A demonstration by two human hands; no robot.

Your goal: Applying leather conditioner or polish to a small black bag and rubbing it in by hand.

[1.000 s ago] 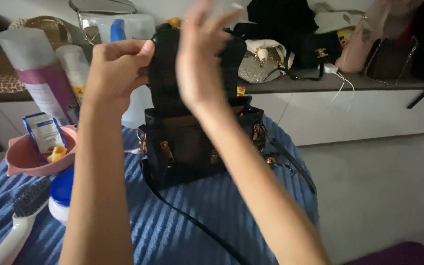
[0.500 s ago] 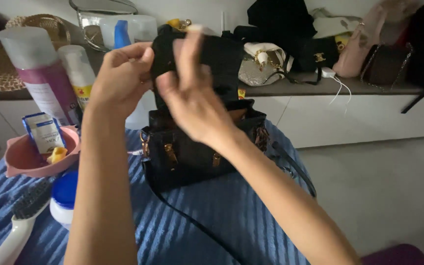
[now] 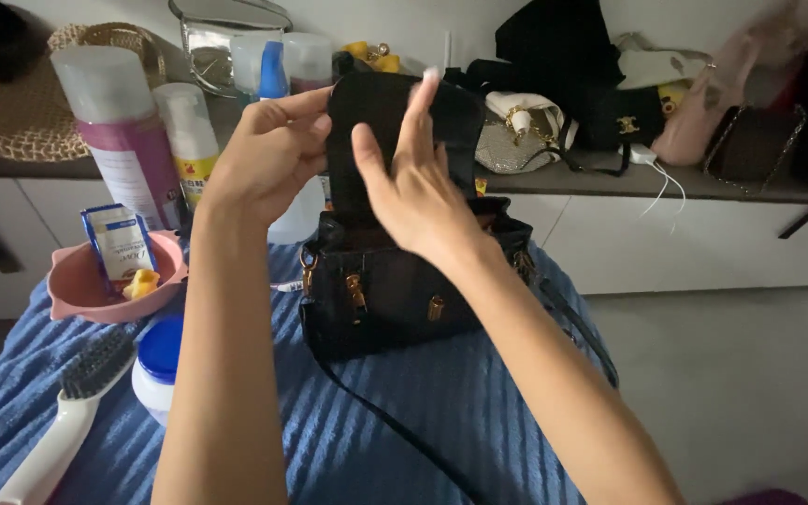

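Note:
A small black handbag (image 3: 395, 295) with gold clasps stands on a blue striped cloth (image 3: 441, 421), its strap trailing toward me. Its flap (image 3: 367, 122) is lifted upright. My left hand (image 3: 268, 150) pinches the flap's left edge between thumb and fingers. My right hand (image 3: 413, 187) lies flat against the flap's inner face, fingers spread and pointing up.
Left of the bag sit a pink bowl (image 3: 86, 290) holding a small blue carton, a white jar with a blue lid (image 3: 159, 365) and a white brush (image 3: 67, 411). Bottles (image 3: 119, 131) stand behind. A shelf (image 3: 610, 178) at the back carries several bags and a white cable.
My right hand has come down from above the flap and now lies flat on it. My left hand keeps its hold on the flap's edge. The bag stayed put.

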